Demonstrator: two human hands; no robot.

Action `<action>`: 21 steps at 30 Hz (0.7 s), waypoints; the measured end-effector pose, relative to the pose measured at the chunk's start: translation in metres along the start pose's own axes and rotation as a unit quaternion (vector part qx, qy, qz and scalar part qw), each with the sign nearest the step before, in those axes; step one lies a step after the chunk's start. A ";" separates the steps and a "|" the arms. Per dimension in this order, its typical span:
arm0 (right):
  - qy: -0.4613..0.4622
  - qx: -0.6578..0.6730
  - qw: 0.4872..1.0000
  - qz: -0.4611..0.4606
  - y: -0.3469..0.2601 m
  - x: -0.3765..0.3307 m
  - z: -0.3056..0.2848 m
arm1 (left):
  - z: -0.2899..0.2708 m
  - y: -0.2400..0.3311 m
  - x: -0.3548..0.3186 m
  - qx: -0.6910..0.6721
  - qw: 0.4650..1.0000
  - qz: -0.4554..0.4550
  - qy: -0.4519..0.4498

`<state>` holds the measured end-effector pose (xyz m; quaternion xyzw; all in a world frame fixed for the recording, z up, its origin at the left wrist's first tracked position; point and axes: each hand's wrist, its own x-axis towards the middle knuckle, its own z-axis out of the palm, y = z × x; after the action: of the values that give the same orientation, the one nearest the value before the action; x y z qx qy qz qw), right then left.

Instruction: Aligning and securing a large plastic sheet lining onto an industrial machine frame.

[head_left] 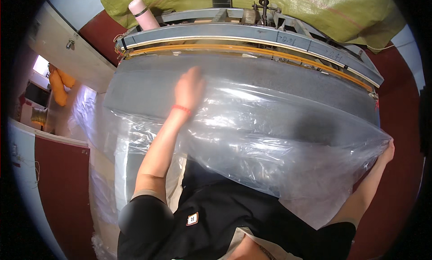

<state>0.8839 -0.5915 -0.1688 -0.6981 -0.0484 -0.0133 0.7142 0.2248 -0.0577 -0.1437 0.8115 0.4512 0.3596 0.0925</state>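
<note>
Clear plastic sheet [243,134] drapes over the grey bench's [141,82] near side. Right hand [389,152], by the bench's right end, pinches its corner. Left hand's [189,91] over the bench, fingers too blurry to tell. Orange strip [189,48] along the bench's far edge, pink roll [143,14] beyond.

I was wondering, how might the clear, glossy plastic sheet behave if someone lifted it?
The clear, glossy plastic sheet is probably floppy, since creases gather toward the right hand. It is likely light, as it looks thin and see-through. Its shine hints it may be slippery.
</note>
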 end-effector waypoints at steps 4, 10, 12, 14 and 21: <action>0.068 0.004 0.996 -0.063 -0.045 -0.037 0.003 | -0.003 -0.011 0.008 0.042 0.997 0.047 -0.050; 0.079 -0.164 0.979 -0.086 -0.099 -0.074 0.088 | 0.004 -0.029 0.035 -0.195 0.973 -0.075 0.100; 0.071 -0.213 0.953 -0.204 -0.069 -0.055 0.117 | -0.004 -0.019 0.059 -0.454 0.832 -0.296 0.117; 0.075 -0.476 0.822 -0.304 -0.055 -0.064 0.179 | 0.002 -0.095 0.080 -0.294 0.923 -0.238 0.071; -0.049 -0.079 0.972 -0.215 0.022 -0.058 0.303 | 0.018 -0.202 0.126 -0.224 0.932 -0.166 0.233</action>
<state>0.8128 -0.2912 -0.1892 -0.7252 -0.2307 -0.1361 0.6343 0.1447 0.1625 -0.1892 0.5766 0.4961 0.6100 0.2220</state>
